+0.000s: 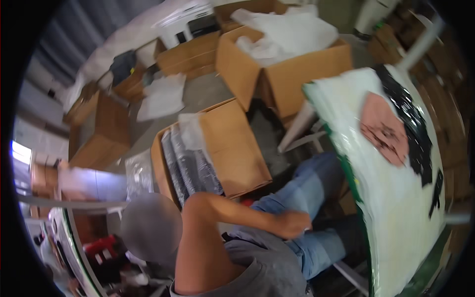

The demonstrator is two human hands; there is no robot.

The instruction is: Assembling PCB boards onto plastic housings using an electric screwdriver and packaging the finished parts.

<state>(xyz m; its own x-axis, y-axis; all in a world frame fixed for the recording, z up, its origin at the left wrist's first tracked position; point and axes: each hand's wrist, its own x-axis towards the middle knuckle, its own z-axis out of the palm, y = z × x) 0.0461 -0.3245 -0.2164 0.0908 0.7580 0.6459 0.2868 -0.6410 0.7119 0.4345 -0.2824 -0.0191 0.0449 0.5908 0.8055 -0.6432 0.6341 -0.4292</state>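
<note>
Jeans (316,198) carry the one hand (292,223) in view, loosely curled on the seated person's thigh; which hand it is cannot be told. Just beside the leg stands a tall stack of white bags (396,198). An open cardboard box (232,148) of plastic-wrapped goods sits near the knee.

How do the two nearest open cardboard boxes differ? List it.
The nearer box holds dark, shiny plastic-wrapped bundles standing on edge; the farther box is stuffed with loose white wrapping that spills over its top. The nearer box looks lower, the farther box taller. Both are brown cardboard, open, on the grey floor.
</note>
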